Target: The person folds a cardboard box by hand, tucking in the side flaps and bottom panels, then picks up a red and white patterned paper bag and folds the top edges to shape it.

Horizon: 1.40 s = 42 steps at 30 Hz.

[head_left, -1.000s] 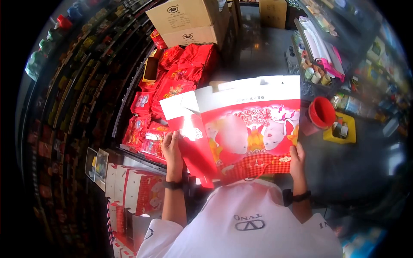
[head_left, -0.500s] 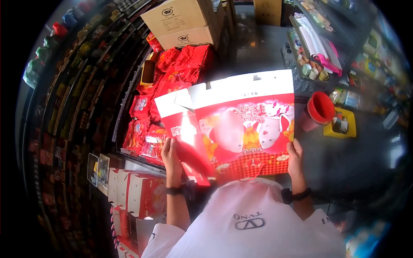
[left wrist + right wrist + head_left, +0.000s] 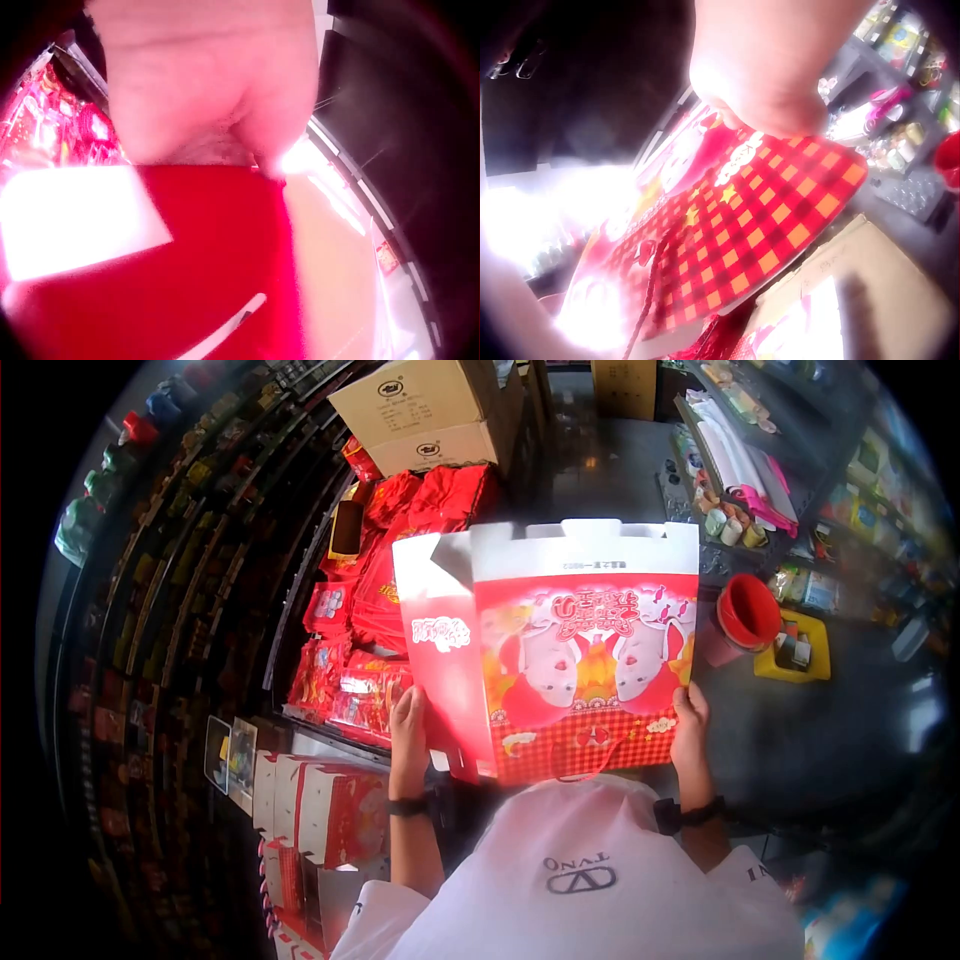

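Between both hands is a red cardboard gift box (image 3: 580, 650), printed with two cartoon babies that appear upside down and a checked band. White flaps (image 3: 590, 550) stick up along its far edge. A red cord handle (image 3: 654, 277) hangs at the near edge. My left hand (image 3: 407, 730) grips the red side panel at its left edge; in the left wrist view its fingers are mostly hidden behind the panel. At the opposite edge my right hand (image 3: 690, 725) holds the front panel by the checked band, thumb on the printed face.
Red packets (image 3: 420, 505) fill a display rack beyond the box, next to stacked cartons (image 3: 420, 410). More printed boxes (image 3: 340, 810) stand at the lower left. On the right are a red bucket (image 3: 745, 615) and a yellow basket (image 3: 815, 650). Dark shelves (image 3: 170, 660) line the left side.
The gift box has turned to face the head camera more squarely, and its left panel has swung right and more upright. Glare on the print has faded. Both hands keep their hold.
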Available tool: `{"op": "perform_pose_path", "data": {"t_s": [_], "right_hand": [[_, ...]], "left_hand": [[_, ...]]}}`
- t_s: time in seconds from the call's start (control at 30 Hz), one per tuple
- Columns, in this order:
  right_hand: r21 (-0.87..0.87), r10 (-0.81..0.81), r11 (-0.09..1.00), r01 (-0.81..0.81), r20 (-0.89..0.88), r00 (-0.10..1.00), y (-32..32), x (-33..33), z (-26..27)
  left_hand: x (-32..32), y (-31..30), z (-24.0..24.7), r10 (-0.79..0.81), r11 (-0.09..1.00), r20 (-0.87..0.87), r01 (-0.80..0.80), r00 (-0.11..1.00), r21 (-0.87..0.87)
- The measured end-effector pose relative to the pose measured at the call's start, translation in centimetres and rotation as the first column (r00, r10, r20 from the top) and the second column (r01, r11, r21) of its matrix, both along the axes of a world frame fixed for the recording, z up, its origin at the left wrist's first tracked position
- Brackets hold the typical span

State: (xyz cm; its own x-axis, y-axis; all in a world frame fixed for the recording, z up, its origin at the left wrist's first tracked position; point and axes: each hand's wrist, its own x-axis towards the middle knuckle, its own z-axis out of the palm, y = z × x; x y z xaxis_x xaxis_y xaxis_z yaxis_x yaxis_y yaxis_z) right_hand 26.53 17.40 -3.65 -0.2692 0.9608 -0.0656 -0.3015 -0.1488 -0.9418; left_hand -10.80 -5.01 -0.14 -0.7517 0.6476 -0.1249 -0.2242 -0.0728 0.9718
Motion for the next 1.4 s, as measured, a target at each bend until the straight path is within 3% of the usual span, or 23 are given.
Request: {"op": "perform_pose_path", "data": {"t_s": [0.07, 0.1, 0.2, 0.23, 0.33, 0.37, 0.47, 0.5, 0.6, 0.77, 0.87, 0.93, 1.03, 1.13, 1.2, 1.4], "right_hand": [[-0.020, -0.004, 1.000, 0.003, -0.024, 1.000, 0.1, -0.2, -0.8], [-0.029, 0.009, 1.000, -0.010, -0.026, 1.000, 0.5, 0.5, -2.0], [-0.038, 0.002, 0.999, -0.004, -0.046, 0.999, 0.6, 0.7, -2.1], [-0.035, -0.011, 0.999, 0.009, -0.057, 0.998, 0.3, 0.5, -1.8], [-0.026, -0.030, 0.999, 0.029, -0.057, 0.998, -0.4, -0.1, 0.0], [-0.024, -0.024, 0.999, 0.023, -0.071, 0.997, -0.6, -0.2, 0.0], [-0.007, -0.005, 1.000, 0.004, -0.096, 0.995, -0.7, -0.2, 0.4], [0.007, -0.006, 1.000, 0.007, -0.096, 0.995, -0.7, -0.4, 0.6], [0.075, -0.024, 0.997, 0.027, -0.043, 0.999, -1.0, -0.5, 0.4], [0.238, -0.088, 0.970, 0.056, 0.128, 0.988, -1.5, -0.5, 1.3], [0.275, -0.112, 0.959, 0.066, 0.155, 0.982, -1.7, -0.9, 1.6], [0.277, -0.098, 0.959, 0.054, 0.149, 0.984, -1.6, -0.7, 1.0], [0.233, -0.063, 0.972, 0.030, 0.138, 0.988, -1.5, -0.4, 0.4], [0.199, -0.076, 0.978, 0.055, 0.101, 0.992, -1.4, -0.7, 0.0], [0.207, -0.076, 0.977, 0.050, 0.118, 0.990, -1.4, -0.7, 0.4], [0.206, -0.081, 0.977, 0.052, 0.134, 0.988, -1.5, -0.6, 0.4]], "left_hand": [[1.4, 0.3, 2.9, -0.059, 0.998, -0.015, 0.059, 0.998, 0.005], [-0.5, -1.0, 0.7, -0.177, 0.984, -0.015, 0.177, 0.984, -0.016], [-0.2, -0.3, -0.8, -0.028, 0.998, -0.329, 0.008, 0.944, -0.060], [0.2, -0.1, -1.0, 0.016, 0.999, -0.344, -0.030, 0.939, -0.033], [-0.4, 0.2, -1.2, -0.041, 0.990, -0.515, -0.036, 0.856, -0.139], [-1.1, -0.1, -1.6, -0.143, 0.958, -0.588, -0.038, 0.796, -0.285], [1.0, 2.2, -0.5, -0.075, 0.980, -0.872, -0.127, 0.484, -0.155], [0.8, 1.9, 0.3, -0.221, 0.951, -0.735, -0.025, 0.641, -0.308], [2.5, 2.7, 1.7, -0.201, 0.954, -0.785, -0.063, 0.586, -0.292], [4.3, 3.4, 3.0, -0.218, 0.976, -0.612, 0.152, 0.760, -0.158], [4.6, 3.5, 4.2, -0.242, 0.969, -0.629, 0.159, 0.738, -0.187], [5.6, 3.9, 4.3, -0.154, 0.988, -0.476, 0.147, 0.866, -0.052], [6.5, 3.6, 4.5, -0.118, 0.992, -0.332, 0.125, 0.936, 0.000], [5.7, 3.2, 4.1, -0.175, 0.985, -0.341, 0.166, 0.924, -0.053], [6.1, 3.3, 4.5, -0.152, 0.988, -0.502, 0.131, 0.851, -0.077], [5.6, 2.9, 2.9, -0.154, 0.988, -0.363, 0.141, 0.919, -0.061]]}}
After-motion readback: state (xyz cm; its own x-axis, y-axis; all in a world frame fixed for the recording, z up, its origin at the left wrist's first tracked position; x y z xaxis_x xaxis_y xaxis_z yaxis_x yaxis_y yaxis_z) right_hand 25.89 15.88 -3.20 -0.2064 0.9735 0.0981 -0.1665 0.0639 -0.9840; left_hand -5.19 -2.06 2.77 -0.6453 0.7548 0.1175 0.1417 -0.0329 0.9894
